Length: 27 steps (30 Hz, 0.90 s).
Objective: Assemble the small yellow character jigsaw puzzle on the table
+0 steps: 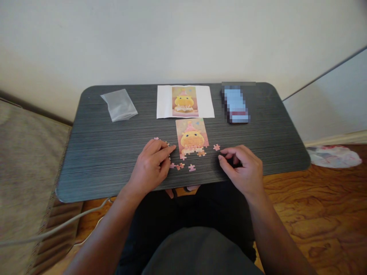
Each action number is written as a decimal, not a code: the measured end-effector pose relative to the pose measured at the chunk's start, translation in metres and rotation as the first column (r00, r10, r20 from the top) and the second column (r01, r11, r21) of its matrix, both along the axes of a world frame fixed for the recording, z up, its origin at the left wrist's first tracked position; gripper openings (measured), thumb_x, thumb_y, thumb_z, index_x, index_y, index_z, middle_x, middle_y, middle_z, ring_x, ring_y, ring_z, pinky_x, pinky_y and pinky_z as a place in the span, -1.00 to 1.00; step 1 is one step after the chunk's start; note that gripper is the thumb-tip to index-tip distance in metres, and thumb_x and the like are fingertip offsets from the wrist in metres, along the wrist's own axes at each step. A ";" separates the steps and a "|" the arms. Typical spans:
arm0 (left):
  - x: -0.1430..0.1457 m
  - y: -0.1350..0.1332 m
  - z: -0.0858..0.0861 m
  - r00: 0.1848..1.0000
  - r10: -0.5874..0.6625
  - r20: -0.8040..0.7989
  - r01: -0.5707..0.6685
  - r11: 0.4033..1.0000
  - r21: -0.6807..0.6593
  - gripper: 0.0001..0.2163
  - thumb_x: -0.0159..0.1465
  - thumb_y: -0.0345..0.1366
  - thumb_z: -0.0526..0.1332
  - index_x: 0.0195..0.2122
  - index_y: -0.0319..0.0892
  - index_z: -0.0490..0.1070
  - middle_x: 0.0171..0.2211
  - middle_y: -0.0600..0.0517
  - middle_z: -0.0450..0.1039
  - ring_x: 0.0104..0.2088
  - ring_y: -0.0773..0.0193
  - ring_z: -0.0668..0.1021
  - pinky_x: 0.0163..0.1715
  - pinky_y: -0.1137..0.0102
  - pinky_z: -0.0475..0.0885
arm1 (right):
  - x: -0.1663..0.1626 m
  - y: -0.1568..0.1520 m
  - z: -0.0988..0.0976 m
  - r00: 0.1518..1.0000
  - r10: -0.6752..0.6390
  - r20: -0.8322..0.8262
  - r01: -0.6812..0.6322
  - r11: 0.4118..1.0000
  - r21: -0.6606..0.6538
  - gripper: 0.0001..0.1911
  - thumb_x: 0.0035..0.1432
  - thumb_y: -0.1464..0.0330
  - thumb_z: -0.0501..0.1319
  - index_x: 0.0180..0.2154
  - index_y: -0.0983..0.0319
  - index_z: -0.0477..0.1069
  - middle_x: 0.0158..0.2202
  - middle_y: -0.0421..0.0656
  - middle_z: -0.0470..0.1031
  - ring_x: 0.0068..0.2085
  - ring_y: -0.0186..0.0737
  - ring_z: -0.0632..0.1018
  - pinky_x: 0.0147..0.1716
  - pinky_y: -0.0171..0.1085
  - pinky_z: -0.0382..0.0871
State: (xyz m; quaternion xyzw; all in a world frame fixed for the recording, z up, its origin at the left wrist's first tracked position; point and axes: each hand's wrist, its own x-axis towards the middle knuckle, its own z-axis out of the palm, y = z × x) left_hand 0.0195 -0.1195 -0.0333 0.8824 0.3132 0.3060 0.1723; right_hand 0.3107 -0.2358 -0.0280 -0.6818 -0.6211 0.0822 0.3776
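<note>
A partly assembled jigsaw puzzle [191, 133] lies mid-table, showing a yellow character in a pink party hat; its lower edge is ragged. My left hand [151, 162] rests at its left side, index finger stretched towards the puzzle, partly covering some loose pieces. Below the puzzle lie a few loose puzzle pieces [180, 166], among them a pink piece [192, 168]. To the right, my right hand [241, 164] has thumb and index finger apart with nothing visible between them. Just beyond its fingertips is a single puzzle piece [216, 147].
Behind the puzzle, a white sheet [205, 101] bears the same picture. A clear plastic bag [120, 106] lies at the back left of the dark table [97, 152], and a blurred-out phone-like object [235, 103] at the back right. The wall borders the far edge.
</note>
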 end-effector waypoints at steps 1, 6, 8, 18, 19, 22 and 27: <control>0.000 0.000 0.001 1.000 0.009 0.007 -0.009 1.000 0.000 -0.69 0.41 -0.54 0.19 0.11 -0.22 0.59 -0.10 -0.11 0.52 -0.07 0.11 0.54 -0.02 0.12 0.55 | 0.003 0.000 0.000 1.000 -0.004 0.003 0.004 1.000 -0.015 -0.89 0.27 0.38 0.39 -0.14 0.13 0.59 -0.31 -0.24 0.50 -0.38 -0.26 0.44 -0.33 -0.18 0.36; -0.003 0.000 0.005 0.993 0.110 0.038 -0.110 0.994 -0.001 -0.71 0.41 -0.50 0.23 0.06 -0.14 0.63 -0.07 -0.08 0.53 -0.04 0.11 0.57 0.02 0.10 0.54 | 0.013 -0.001 -0.001 1.000 0.008 0.013 -0.007 0.997 -0.083 -0.75 0.24 0.37 0.38 -0.03 0.14 0.54 -0.25 -0.21 0.48 -0.33 -0.22 0.44 -0.27 -0.15 0.37; -0.006 0.001 0.006 0.987 0.151 0.049 -0.150 0.989 -0.009 -0.72 0.40 -0.48 0.24 0.05 -0.11 0.63 -0.04 -0.08 0.53 -0.01 0.09 0.58 0.04 0.09 0.55 | 0.016 -0.002 -0.001 1.000 0.026 0.017 -0.024 0.993 -0.113 -0.68 0.23 0.37 0.38 0.02 0.14 0.53 -0.23 -0.20 0.48 -0.30 -0.20 0.45 -0.25 -0.13 0.38; -0.019 0.005 0.007 0.986 0.165 -0.012 -0.165 0.986 -0.035 -0.73 0.40 -0.44 0.25 0.07 -0.11 0.60 0.10 -0.08 0.60 0.14 0.05 0.59 0.25 0.01 0.50 | 0.019 0.001 0.000 0.995 0.079 0.052 -0.069 0.984 -0.166 -0.53 0.28 0.33 0.34 0.21 0.10 0.51 -0.20 -0.17 0.47 -0.27 -0.15 0.47 -0.22 -0.11 0.42; -0.019 0.004 0.008 0.986 0.164 -0.012 -0.165 0.986 -0.038 -0.73 0.40 -0.44 0.25 0.07 -0.11 0.60 0.10 -0.08 0.61 0.14 0.05 0.60 0.25 0.02 0.50 | 0.018 0.001 -0.001 0.995 0.077 0.059 -0.067 0.985 -0.162 -0.55 0.29 0.32 0.34 0.20 0.10 0.52 -0.21 -0.17 0.47 -0.27 -0.15 0.48 -0.22 -0.11 0.42; -0.019 0.003 0.009 0.985 0.173 -0.008 -0.173 0.984 -0.046 -0.74 0.41 -0.44 0.23 0.05 -0.11 0.61 0.08 -0.06 0.63 0.12 0.07 0.61 0.24 0.03 0.51 | 0.016 0.001 -0.003 0.996 0.067 0.063 -0.058 0.989 -0.139 -0.61 0.31 0.31 0.33 0.15 0.09 0.58 -0.21 -0.15 0.47 -0.25 -0.13 0.50 -0.21 -0.10 0.44; -0.017 0.002 0.010 0.982 0.188 -0.008 -0.188 0.981 -0.057 -0.73 0.41 -0.45 0.21 0.04 -0.12 0.61 0.07 -0.07 0.63 0.12 0.07 0.61 0.23 0.02 0.51 | 0.014 0.001 -0.004 0.997 0.054 0.057 -0.048 0.993 -0.110 -0.67 0.31 0.31 0.33 0.09 0.10 0.61 -0.23 -0.15 0.47 -0.26 -0.13 0.50 -0.23 -0.12 0.43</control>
